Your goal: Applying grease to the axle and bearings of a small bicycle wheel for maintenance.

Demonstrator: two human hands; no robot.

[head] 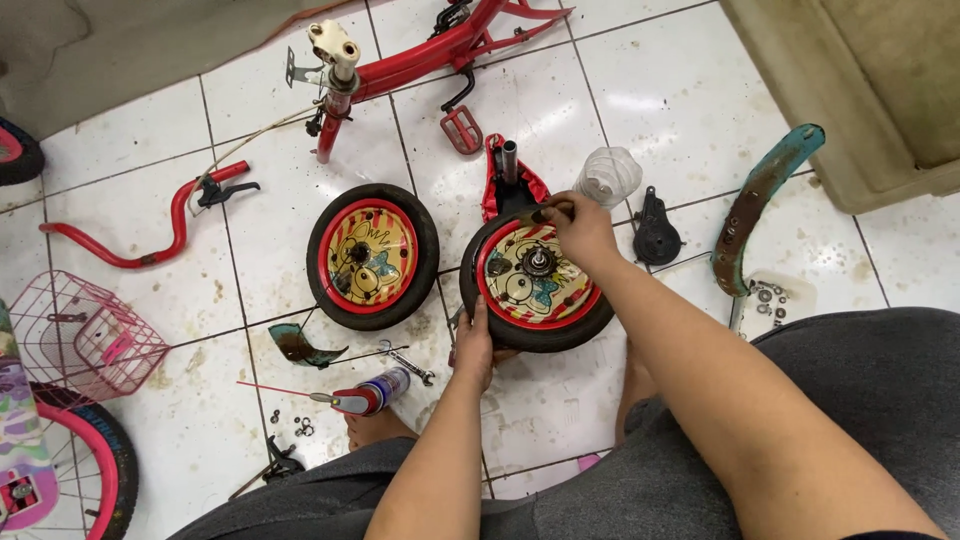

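At far left of the frame: pink wire basket (85, 335) on the tile floor (680, 110), pink-rimmed spoked wheel (75, 480) below it at the lower left corner. Above the basket, red handlebar (150, 235) with black brake lever, cable running up toward the red bike frame (430, 50) at top centre; white stem on top of it, red pedal hanging below.

Centre left: loose small wheel (372, 257), black tyre, red-yellow cartoon disc, lying flat. Just below it a rusty teal fender piece (300, 345), a wrench (405, 362), a spray can (370, 393) with red straw, scattered nuts and a black clip near the bare foot.

Centre: second small wheel (535, 280), same disc, sprocket at hub, lying flat. Left hand (473, 345) grips the tyre at its lower left edge, fingers curled over the rubber. Right hand (580, 225) is at the wheel's upper right edge, fingers pinched on a small dark rusty part (548, 212); can't tell what it is. Right forearm covers part of the tyre's right side.

Behind the wheel: red seat piece (505, 175) with a black post, touching the tyre. Right of it a clear plastic bottle (608, 175), a black chain guard piece (655, 230), a long rusty teal fender (765, 195), a tray of washers (772, 298).

Floor: white glossy tiles, grimy. Beige furniture edge upper right.
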